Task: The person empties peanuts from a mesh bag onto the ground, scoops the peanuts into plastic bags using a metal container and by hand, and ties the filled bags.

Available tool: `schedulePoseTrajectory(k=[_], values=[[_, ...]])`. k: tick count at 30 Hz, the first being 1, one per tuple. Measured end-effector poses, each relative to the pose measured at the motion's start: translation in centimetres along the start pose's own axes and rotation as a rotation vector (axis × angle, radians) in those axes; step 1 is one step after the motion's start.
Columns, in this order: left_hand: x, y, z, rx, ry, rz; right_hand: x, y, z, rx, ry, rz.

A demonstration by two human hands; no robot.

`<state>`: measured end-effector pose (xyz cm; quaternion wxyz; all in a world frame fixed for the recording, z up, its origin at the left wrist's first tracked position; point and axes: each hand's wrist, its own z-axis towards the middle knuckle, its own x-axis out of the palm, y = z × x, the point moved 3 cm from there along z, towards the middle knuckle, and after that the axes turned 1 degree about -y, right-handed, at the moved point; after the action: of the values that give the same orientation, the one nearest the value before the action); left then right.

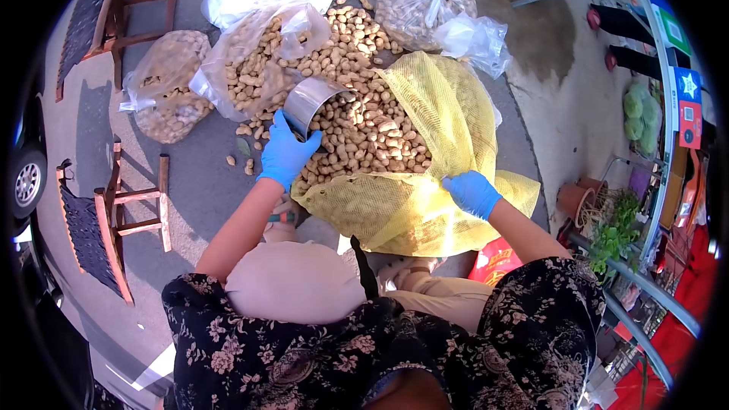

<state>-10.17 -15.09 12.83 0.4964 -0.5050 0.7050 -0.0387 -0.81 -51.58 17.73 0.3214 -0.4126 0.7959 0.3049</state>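
Observation:
My left hand (287, 153), in a blue glove, grips a shiny metal scoop (310, 100) at the left side of a heap of peanuts (364, 118). The scoop lies tilted against the heap, and its inside is mostly hidden. On the right, my right hand (472, 194), also gloved in blue, is closed on the gathered edge of a yellow mesh sack (448, 106). The sack is spread around the right and near sides of the heap, and peanuts show through its lower part.
Clear plastic bags of peanuts (425, 4) stand behind the heap, with another bag (168, 87) at the left. Two wooden folding stools (140, 209) stand on the left pavement. At right are a metal rail (653, 288), a flowerpot (575, 201) and a person's legs (626, 38).

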Motion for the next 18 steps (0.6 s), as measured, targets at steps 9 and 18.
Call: schedulePoseTrajectory(k=[9, 18], values=[[0.4, 5.5, -3.8, -0.17, 0.476, -0.225, -1.0, -1.8, 3.5, 0.516, 0.422, 0.769], [5.7, -5.7, -7.0, 1.039, 0.664, -0.029, -0.8, -0.4, 3.5, 0.399, 0.114, 0.381]])
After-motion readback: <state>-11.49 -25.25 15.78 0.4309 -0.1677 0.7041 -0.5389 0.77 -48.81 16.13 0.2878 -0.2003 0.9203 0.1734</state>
